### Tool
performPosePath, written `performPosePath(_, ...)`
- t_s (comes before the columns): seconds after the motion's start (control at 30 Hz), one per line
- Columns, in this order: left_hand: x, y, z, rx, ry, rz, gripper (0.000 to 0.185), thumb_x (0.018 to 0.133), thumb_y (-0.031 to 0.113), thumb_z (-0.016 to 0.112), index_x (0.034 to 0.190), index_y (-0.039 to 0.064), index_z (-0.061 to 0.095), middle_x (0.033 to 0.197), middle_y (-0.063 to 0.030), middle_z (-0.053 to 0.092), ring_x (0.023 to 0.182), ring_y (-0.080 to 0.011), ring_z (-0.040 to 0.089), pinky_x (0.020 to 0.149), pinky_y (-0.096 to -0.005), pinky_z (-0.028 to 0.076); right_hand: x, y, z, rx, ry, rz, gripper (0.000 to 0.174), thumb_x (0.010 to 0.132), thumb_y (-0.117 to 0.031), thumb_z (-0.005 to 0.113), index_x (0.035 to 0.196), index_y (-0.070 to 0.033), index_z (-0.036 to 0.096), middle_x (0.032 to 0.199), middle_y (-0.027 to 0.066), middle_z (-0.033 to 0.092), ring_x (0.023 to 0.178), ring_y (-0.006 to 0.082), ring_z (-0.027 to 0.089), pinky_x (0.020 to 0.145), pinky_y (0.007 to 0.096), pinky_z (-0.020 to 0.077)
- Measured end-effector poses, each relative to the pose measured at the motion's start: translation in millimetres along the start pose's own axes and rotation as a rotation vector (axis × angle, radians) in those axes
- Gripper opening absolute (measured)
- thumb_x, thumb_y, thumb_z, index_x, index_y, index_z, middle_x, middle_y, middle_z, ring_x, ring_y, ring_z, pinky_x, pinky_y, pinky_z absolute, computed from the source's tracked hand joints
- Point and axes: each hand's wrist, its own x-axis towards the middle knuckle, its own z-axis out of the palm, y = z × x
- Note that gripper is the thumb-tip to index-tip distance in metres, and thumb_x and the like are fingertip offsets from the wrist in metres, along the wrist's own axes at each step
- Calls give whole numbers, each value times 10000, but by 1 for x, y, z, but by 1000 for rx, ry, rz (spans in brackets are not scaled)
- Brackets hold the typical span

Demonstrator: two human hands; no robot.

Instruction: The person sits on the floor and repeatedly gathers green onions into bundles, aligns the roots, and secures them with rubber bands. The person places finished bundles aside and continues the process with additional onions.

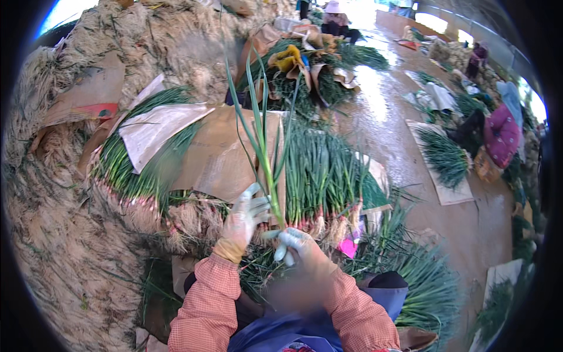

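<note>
Upright before me stands a green onion [265,163], its long leaves fanned upward. My right hand [297,246], in a pale glove, pinches it near its lower end. Beside the stalk is my left hand [246,215], also gloved, with its fingers apart; whether it touches the stalk I cannot tell. Just past my hands lies a row of green onions [323,176], roots towards me. A brown paper sack [224,154] covers part of the bed to the left. Loose green trimmings [264,264] lie below my hands.
Heaped roots and plant waste [74,246] fill the left side. More green onions [424,286] lie by my right knee. A wet concrete floor [382,127] runs along the right. A seated person [501,127] is there beside onions on a sheet [453,193]; others sit farther back.
</note>
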Motion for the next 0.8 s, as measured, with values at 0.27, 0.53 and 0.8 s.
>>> performPosePath(0.27,-33,-83,-12,294,-358,-401,400,954,123,490,1324,-27,464,1131,-142,649,1082,-249,621,897,-363,516,-41,60,-14,170,151,254,407,939,-388,542,1081,-20,640,626,-27,568,450,43,355,431,217,287)
performPosePath(0.53,-28,-91,-17,366,-216,-407,408,908,-14,492,1315,1,476,858,-182,700,625,-173,630,551,-256,514,-82,38,11,-689,203,443,358,935,-336,567,1185,-80,576,736,61,675,601,115,611,519,254,420)
performPosePath(0.8,-59,-87,-15,460,-51,-652,404,908,-16,404,1307,38,436,935,-147,699,513,-103,559,373,-202,359,-28,27,-39,-1237,554,-37,188,897,-215,548,972,-124,693,705,55,656,581,176,622,545,314,480)
